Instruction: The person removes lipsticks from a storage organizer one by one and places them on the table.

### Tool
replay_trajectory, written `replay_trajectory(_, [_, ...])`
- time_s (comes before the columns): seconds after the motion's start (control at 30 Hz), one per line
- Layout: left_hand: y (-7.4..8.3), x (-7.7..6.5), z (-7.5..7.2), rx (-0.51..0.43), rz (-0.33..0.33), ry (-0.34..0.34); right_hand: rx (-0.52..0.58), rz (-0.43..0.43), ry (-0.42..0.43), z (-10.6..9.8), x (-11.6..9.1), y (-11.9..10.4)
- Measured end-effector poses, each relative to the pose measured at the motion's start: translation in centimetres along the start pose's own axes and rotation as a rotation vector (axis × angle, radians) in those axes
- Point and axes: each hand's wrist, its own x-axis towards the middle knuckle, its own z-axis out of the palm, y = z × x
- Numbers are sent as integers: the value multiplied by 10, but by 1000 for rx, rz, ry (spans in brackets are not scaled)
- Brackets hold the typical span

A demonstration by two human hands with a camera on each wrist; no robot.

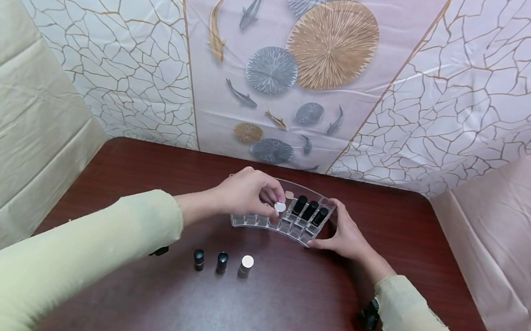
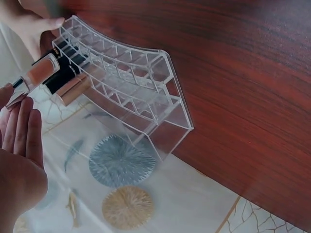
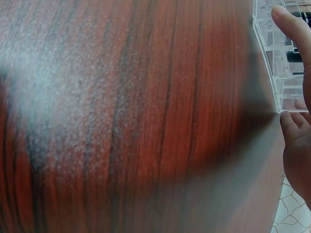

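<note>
A clear curved lipstick organizer with rows of small compartments stands toward the back of the table. My left hand pinches a lip gloss tube with a clear, peach-coloured body over the organizer's middle. Only its pale round end shows in the head view. At the organizer's right end, my right hand grips the side between thumb and fingers. Three black lipstick tubes occupy compartments at that end, beside a rose-gold tube. The compartments toward the left end hold nothing.
In front of the organizer, two black tubes and a white-topped tube stand in a row on the dark red wooden table. Patterned cloth hangs behind the table, with plain cloth at both sides.
</note>
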Motion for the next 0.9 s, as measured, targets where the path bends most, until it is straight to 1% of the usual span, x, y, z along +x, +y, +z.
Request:
replay_trajectory(0.13, [4, -5, 2, -17, 8, -16, 0, 1, -4, 0, 0, -1])
replay_trajectory(0.4, [10, -18, 13, -27, 57, -86, 13, -5, -4, 0, 0, -1])
replay_trajectory(0.5, [11, -22, 18, -26, 62, -100, 28, -13, -1, 0, 0, -1])
replay_trajectory(0.73, [11, -29, 31, -36, 70, -144, -16, -5, 5, -1, 0, -1])
replay_trajectory(0.9, [10, -33, 39, -30, 58, -171, 6, 2, -2, -1, 1, -3])
